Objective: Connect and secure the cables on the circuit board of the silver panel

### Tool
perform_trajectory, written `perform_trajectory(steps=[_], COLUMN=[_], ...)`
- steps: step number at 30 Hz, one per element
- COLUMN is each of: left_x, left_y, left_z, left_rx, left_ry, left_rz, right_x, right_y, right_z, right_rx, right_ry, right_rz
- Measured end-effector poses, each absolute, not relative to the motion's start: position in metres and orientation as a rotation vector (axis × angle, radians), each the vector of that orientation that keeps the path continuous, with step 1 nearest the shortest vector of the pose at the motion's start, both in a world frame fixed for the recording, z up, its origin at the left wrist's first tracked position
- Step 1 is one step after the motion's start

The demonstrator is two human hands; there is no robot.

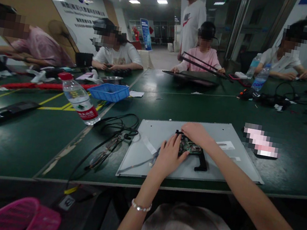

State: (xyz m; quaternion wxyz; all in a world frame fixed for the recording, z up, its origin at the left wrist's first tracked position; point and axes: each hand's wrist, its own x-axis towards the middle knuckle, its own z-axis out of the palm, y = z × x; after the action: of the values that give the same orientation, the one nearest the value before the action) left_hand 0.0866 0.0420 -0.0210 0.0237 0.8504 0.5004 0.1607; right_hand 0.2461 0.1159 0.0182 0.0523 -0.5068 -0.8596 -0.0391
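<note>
A green circuit board with a black bracket lies on the pale flat panel. The left hand's spread fingers touch it; the right hand's fingers curl together at its far edge.

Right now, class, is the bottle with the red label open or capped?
Capped: a red cap covers the top of the bottle.

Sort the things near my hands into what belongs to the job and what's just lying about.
Seems part of the job:
circuit board, under the left hand, right hand at its far side
black bracket beside it
pale panel underneath
grey cable on the panel

Apparently just lying about:
red-capped bottle
glasses
blue basket
phone-like object
</note>
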Motion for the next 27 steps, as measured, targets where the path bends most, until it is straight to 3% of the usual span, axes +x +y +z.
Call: perform_trajectory(steps=[27], left_x=[0.0855], left_y=[0.04], left_z=[-0.0172], left_rx=[2.625], left_ry=[1.55], left_rz=[0.488], right_x=[0.2481], right_y=[0.1115], right_z=[0.02], right_rx=[-1.525], right_ry=[-2.494], right_rz=[0.126])
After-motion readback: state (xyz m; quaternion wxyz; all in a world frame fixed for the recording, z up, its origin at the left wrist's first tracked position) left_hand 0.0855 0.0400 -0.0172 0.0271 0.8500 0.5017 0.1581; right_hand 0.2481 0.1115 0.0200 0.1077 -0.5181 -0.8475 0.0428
